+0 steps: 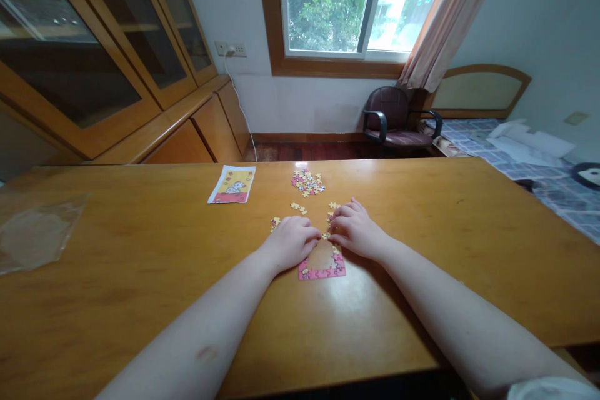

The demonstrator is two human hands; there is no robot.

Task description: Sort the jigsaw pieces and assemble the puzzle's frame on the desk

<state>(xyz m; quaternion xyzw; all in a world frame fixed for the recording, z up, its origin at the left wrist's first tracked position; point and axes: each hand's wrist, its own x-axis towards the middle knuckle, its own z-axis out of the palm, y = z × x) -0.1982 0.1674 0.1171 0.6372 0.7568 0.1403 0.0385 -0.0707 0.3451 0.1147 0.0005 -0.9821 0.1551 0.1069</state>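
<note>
- The yellow puzzle piece (325,235) lies beyond the pink border (323,274), long axis seemingly crosswise between my left hand (291,242) and right hand (357,229); neither looks nearer;
- both curl inward; whether either grips it, I cannot tell;
- loose pile (308,182) farther beyond the border.

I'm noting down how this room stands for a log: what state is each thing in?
Left hand, fingers curled; grip unclear
Right hand, fingers bent; grip unclear
Jigsaw border, bottom row joined; sides partly hidden
Jigsaw pile, heaped loosely
Picture sheet, lying flat
Clear plastic bag, lying flat
Glass cabinet doors, apparently shut
Power plug, inserted
Curtain, drawn aside
Sliding window, cannot tell whether shut
Armchair, upright
</note>
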